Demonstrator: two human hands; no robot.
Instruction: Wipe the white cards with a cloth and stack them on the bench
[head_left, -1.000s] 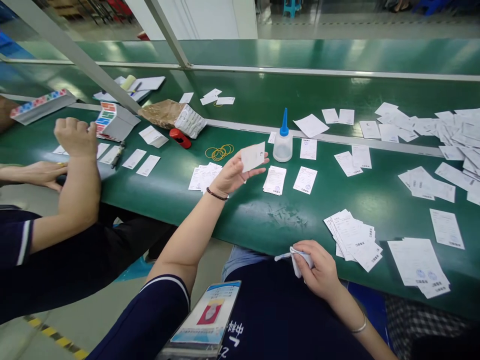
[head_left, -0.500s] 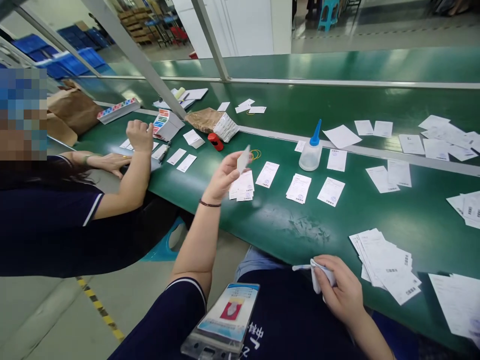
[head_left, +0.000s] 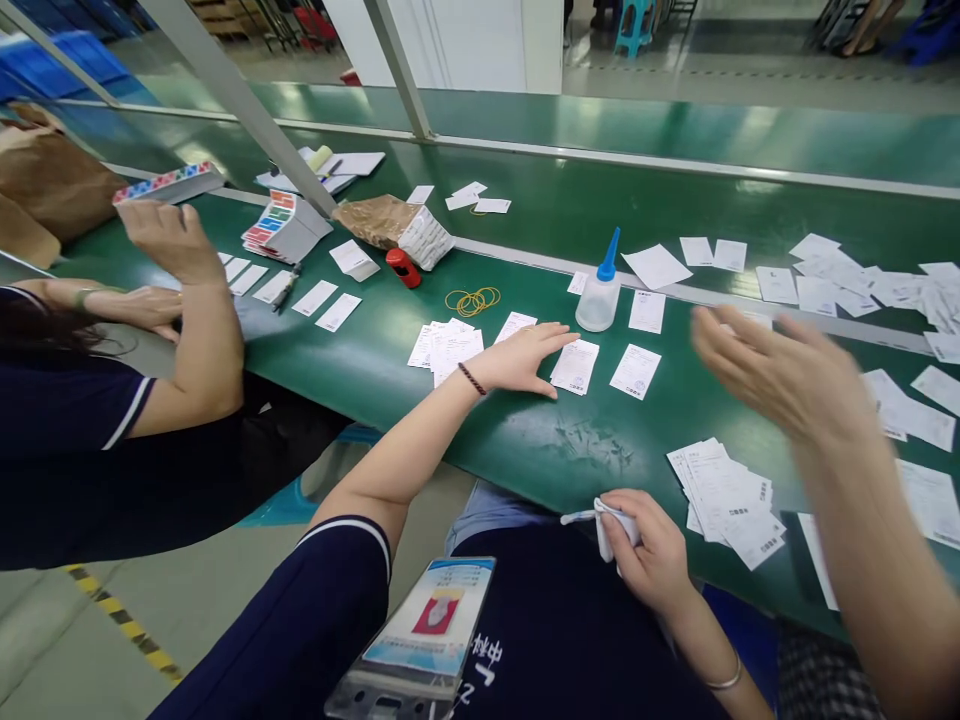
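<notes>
My left hand [head_left: 517, 360] lies flat and open on the green workbench [head_left: 525, 440], holding nothing, its fingertips beside a small stack of printed slips [head_left: 575, 366]. A looser pile of slips [head_left: 448, 350] lies behind my wrist. My right hand [head_left: 645, 545] is at the bench's front edge, shut on a white tissue [head_left: 615, 530] with a thin pale stick [head_left: 577, 518] poking out. Just beyond it lies a fanned pile of printed sheets [head_left: 724, 500]. A blurred hand [head_left: 780, 375] from another person passes above the bench at right.
A seated co-worker's arms [head_left: 195, 340] reach over the bench at left. A plastic squeeze bottle with a blue nozzle [head_left: 600, 295], rubber bands [head_left: 472, 300], a red stamp [head_left: 403, 267] and scattered slips stand beyond my hands. An ID badge [head_left: 420, 630] hangs at my chest.
My left hand has let go of the white slip and now lies flat on the bench. Another person's blurred hand has entered at right. The view has shifted slightly.
</notes>
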